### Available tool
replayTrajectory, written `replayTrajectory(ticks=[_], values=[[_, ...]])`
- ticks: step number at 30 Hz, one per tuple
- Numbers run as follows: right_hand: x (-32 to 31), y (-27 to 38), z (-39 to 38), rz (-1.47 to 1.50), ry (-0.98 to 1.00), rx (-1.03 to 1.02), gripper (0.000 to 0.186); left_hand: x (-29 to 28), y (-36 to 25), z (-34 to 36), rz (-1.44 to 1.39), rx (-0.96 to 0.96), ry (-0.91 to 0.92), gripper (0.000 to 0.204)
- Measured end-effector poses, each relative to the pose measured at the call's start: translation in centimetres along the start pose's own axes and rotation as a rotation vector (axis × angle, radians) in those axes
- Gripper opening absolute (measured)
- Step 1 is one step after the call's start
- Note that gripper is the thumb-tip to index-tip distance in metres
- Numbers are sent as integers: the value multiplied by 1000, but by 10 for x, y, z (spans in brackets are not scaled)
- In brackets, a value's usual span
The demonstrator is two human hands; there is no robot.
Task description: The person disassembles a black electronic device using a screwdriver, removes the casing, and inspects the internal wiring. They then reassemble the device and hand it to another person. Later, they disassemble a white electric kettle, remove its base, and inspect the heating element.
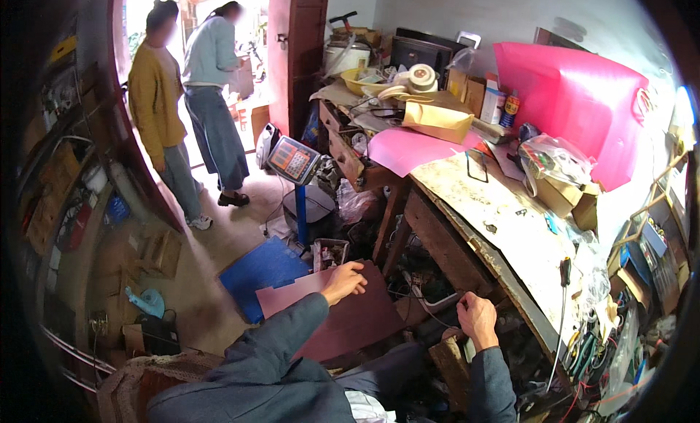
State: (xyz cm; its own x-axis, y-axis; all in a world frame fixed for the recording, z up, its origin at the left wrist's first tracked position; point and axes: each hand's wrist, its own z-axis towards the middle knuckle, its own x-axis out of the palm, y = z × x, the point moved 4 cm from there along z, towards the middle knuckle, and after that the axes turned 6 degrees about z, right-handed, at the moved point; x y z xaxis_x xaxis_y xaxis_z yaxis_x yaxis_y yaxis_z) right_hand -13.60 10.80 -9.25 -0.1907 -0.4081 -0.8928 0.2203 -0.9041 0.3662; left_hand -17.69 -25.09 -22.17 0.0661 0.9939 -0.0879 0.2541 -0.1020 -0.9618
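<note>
Steadying the sheet (350, 324) under your left hand (345, 283) should help; that hand is loosely curled, apparently empty. Your right hand (477, 321) is curled tighter beside the tabletop (536, 244), whether around something I cannot tell, so mind your knuckles there.

Worn wooden workbench (477, 204), right side, stained pale top. Directly on it: thin pink sheet (401, 149), tan box (437, 122) just behind, yellow basin (351, 78) at far end, carton (558, 195) with clear bag, black-handled screwdriver (565, 271) at near edge. Grey floor (232, 222): blue scale (255, 273), partly under mauve sheet (350, 317); low wooden stool (160, 251), left.
</note>
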Motion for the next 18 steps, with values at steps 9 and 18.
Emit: replayTrajectory(ticks=[9, 18], values=[[-4, 5, -4, 29, -6, -3, 16, 1, 30, -16, 5, -91, 34, 51], [-1, 3, -3, -32, -17, 20, 15, 1, 14, -9, -26, -26, 37, 49]])
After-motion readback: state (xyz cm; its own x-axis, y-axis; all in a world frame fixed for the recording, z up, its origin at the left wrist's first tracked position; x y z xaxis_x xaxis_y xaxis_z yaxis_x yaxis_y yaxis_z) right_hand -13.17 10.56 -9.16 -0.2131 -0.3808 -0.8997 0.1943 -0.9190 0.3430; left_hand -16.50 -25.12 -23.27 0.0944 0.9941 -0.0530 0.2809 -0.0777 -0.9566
